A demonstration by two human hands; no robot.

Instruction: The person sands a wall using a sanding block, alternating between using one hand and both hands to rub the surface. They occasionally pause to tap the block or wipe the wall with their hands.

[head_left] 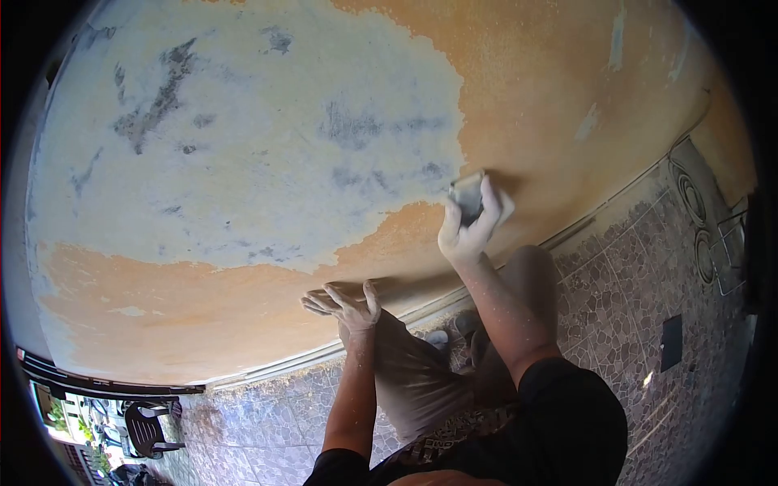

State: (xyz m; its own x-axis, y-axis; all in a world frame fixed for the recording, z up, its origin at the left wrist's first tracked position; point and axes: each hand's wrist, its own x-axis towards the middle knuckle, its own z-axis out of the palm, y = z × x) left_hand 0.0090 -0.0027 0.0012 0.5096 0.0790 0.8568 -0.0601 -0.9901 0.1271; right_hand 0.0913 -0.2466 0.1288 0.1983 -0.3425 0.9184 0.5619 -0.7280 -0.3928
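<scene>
— So, starting closest in: what do you see by the body?

— Bent knees [421,381] in tan shorts, the person crouching on the stone-patterned floor [632,275]. Both bare arms reach forward to the wall [243,162].

— And the left hand?

— The left hand [344,304] lies flat against the orange paint low on the wall, fingers [320,301] spread and pointing left. It holds nothing; it looks like a brace.

— The right?

— The right hand [470,231] is higher, wrapped around a small grey sanding block [468,194]. The fingers [490,202] curl over the block's right edge and press it onto the wall; the thumb side is hidden behind it. The block sits above the palm, its upper end poking out past the fingertips, right at the border where orange paint [567,105] meets the bare pale patch [259,138].

— What could go wrong?

— I'd judge three things. The grip is only a fingertip wrap, so a hard stroke could make the block slip and scrape the knuckles on rough plaster. The crouch leans weight on the left hand; if it slides on the dusty wall, balance could go. And dust may drift towards the face, since the work is just in front of it.

— Farther off?

— A dark plastic chair [150,429] at lower left, beyond a doorway.
</scene>
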